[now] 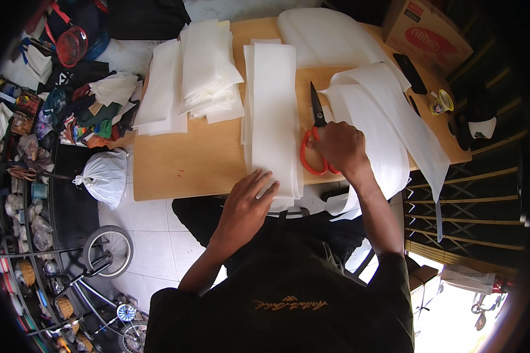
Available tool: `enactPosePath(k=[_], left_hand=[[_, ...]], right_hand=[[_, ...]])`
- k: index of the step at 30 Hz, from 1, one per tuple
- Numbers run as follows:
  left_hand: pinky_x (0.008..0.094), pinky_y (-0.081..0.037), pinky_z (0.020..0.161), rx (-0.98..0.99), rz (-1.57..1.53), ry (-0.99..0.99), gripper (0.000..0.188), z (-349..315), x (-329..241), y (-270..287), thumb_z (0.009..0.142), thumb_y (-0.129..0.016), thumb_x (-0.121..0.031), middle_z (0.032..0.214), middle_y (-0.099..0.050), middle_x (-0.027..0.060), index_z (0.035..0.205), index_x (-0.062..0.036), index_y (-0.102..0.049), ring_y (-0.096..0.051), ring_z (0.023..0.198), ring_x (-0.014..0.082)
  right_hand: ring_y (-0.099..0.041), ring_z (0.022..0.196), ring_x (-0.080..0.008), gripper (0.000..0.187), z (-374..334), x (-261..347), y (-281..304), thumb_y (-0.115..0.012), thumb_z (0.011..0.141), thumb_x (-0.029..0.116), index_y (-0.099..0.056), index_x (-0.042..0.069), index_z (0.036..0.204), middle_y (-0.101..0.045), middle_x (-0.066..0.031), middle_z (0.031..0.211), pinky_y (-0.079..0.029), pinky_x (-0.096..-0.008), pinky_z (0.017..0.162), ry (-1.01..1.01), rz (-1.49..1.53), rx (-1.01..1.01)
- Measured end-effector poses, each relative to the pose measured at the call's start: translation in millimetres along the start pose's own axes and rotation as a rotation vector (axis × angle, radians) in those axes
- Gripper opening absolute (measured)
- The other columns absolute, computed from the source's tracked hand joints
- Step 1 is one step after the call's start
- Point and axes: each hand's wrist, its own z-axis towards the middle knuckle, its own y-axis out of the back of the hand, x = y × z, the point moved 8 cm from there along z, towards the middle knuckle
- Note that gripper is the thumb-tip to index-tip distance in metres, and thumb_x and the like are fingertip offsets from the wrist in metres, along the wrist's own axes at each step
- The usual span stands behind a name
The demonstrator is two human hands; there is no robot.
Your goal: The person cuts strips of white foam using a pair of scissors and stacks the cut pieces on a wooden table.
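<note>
Dark shirt [312, 320] filling the foreground, a person leans over a pair of scissors [318, 113] with red handles, which lies just right of a stack of long white strips [271, 100] near the table's front edge, blades together and pointing toward the far side. Both arms are bent at the elbow, forearms slanting inward. The right hand [341, 147] is curled around the scissors' handles, knuckles up; the left hand [248, 203] is loose and unclenched, fingers slightly spread, fingertips resting on the near end of the strips.

Wide white sheets [371, 112] spread to the right of the scissors, one draping over the edge, while two piles of cut pieces, a near pile [209, 67] and an outer pile [161, 88], sit to the left on the light wooden table [188, 167]. A cardboard box [427, 35] and a small yellow cup [441, 102] stand at the far right. Beyond, a tied white bag [105, 176] rests by the table, a bicycle [108, 252] stands on pale tiles [152, 253], and a folding metal gate [465, 200] lines the right side.
</note>
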Motion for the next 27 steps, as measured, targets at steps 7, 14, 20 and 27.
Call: enactPosePath(k=[7,14,20,27], left_hand=[[0.0431,-0.045,0.1,-0.027,-0.066,0.048,0.039,-4,3,-3,0.083,-0.072,-0.024,0.127,-0.055,0.0109,0.115,-0.0047,-0.063,-0.05,0.124,0.0319],[0.0415,-0.047,0.096,-0.185,-0.19,0.171,0.019,2,2,0,0.087,-0.068,-0.018,0.116,-0.063,0.0128,0.096,-0.0016,-0.072,-0.056,0.116,0.0318],[0.0391,-0.05,0.09,-0.271,-0.224,0.243,0.013,3,13,-3,0.085,-0.068,-0.013,0.108,-0.066,0.0109,0.084,-0.0005,-0.072,-0.06,0.11,0.0303],[0.0395,-0.051,0.089,-0.287,-0.225,0.243,0.008,-1,13,-4,0.081,-0.071,-0.009,0.108,-0.065,0.0092,0.086,-0.0027,-0.07,-0.06,0.11,0.0302]], right_hand=[[-0.069,0.071,-0.0324,0.058,69,16,45,-0.065,0.082,0.057,-0.065,-0.001,0.084,-0.067,-0.0158,0.075,-0.055,-0.036,0.063,0.07,0.046,-0.272],[-0.06,0.106,-0.0328,0.076,183,52,-2,-0.06,0.081,0.066,-0.064,-0.006,0.105,-0.065,-0.0182,0.106,-0.052,-0.0391,0.084,0.026,-0.051,-0.287],[-0.058,0.115,-0.0297,0.074,197,65,-14,-0.077,0.067,0.06,-0.066,0.0,0.109,-0.062,-0.0161,0.12,-0.05,-0.0371,0.09,-0.146,0.252,0.029],[-0.065,0.102,-0.0304,0.057,178,57,-8,-0.083,0.067,0.033,-0.065,-0.004,0.106,-0.068,-0.0198,0.106,-0.051,-0.0345,0.088,-0.126,0.721,-0.057]])
